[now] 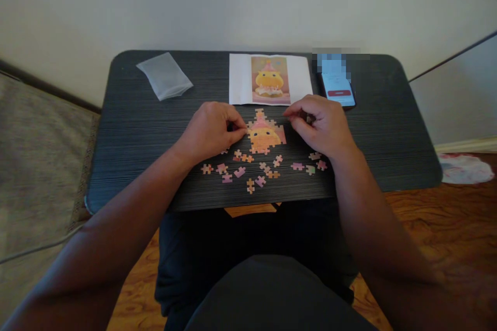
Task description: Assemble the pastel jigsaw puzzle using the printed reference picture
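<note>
Nearest the lens, a person in a dark shirt (279,295) sits at a black, finely striped table with rounded corners (392,139). The bare left hand (209,132) and bare right hand (322,121) flank a partly joined, knob-edged jigsaw in yellow, pink and orange (264,139), at nine and three o'clock from it. The left thumb and forefinger are drawn narrow at its edge; the right fingertips are narrow too, just beside it. Whether either pair grips a piece cannot be told.

A hard push from the left fingertips could spring the joints apart, and a forearm dragged toward six o'clock could sweep small pink, orange and brown loose pieces (264,167) off the near edge.

Below a white paper sheet with a printed picture (271,80) at twelve o'clock, the joined patch lies flat at the table's middle: a yellow face, two dark eyes, a pink peak above, its outline ragged with tabs. The loose pieces fan from four to eight o'clock.
</note>
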{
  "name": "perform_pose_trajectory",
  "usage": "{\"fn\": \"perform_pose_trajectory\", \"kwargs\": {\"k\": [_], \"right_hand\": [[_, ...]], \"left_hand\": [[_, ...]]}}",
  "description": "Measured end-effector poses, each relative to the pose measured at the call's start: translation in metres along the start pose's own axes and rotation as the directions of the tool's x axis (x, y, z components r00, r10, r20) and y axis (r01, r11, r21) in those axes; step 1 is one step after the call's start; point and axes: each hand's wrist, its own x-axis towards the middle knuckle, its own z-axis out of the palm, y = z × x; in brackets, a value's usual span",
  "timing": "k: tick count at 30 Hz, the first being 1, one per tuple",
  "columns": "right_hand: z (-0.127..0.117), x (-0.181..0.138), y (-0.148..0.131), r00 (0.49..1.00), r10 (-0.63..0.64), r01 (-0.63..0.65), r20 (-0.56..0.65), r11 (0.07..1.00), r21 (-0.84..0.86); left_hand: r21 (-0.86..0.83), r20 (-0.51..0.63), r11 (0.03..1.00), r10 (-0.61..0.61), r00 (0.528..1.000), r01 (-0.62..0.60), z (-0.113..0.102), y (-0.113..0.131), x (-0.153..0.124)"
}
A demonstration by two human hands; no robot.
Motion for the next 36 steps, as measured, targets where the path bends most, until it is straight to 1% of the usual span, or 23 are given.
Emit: {"fn": "perform_pose_trajectory", "kwargs": {"k": [6, 11, 20, 29, 36], "right_hand": [[-0.005, -0.003, -0.001, 0.99, 0.024, -0.036, 0.139, 0.996, 0.081], [-0.003, -0.002, -0.004, 0.98, -0.004, -0.009, 0.2, 0.998, 0.065], [0.003, 0.0, -0.009, 0.973, -0.062, 0.056, 0.221, 0.998, 0.033], [0.007, -0.001, -0.009, 0.973, -0.059, 0.058, 0.225, 0.998, 0.009], [0.008, 0.0, -0.012, 0.971, -0.058, 0.059, 0.233, 0.998, 0.002]], "left_hand": [[0.004, 0.02, 1.0, -0.029, 0.999, 0.029, -0.002, 0.004, -0.001], [-0.011, 0.022, 0.999, -0.037, 0.999, 0.038, -0.002, 0.004, -0.001], [-0.015, 0.023, 0.999, -0.034, 0.999, 0.034, -0.001, 0.005, -0.002], [0.003, 0.014, 1.0, -0.021, 1.0, 0.021, 0.0, 0.002, -0.003], [-0.014, -0.006, 0.999, 0.03, 1.0, -0.031, 0.001, 0.001, -0.002]]}}
